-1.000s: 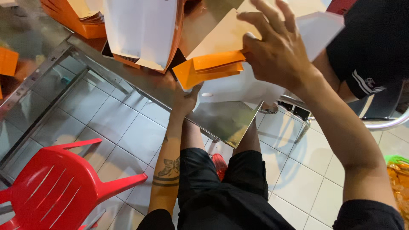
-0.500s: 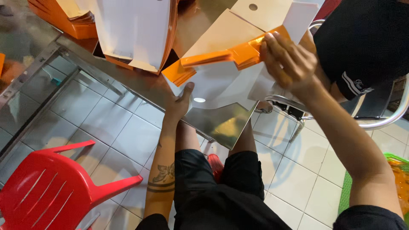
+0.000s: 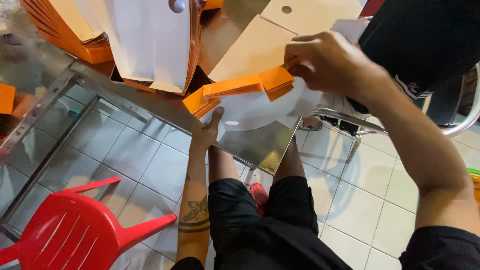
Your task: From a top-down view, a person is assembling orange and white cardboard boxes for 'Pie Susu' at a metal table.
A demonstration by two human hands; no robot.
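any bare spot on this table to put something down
Little. The steel table shows bare between the white-and-orange box stack and the tan flat sheet. The near corner is crowded: left hand at the edge, right hand on the orange flaps.

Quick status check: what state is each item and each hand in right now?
right hand: gripping the orange flap, folding it
left hand: flat, pressing the box blank down
box blank: partly folded, orange flaps bent
stack of flat blanks: unfolded, leaning
red plastic chair: upright, unoccupied
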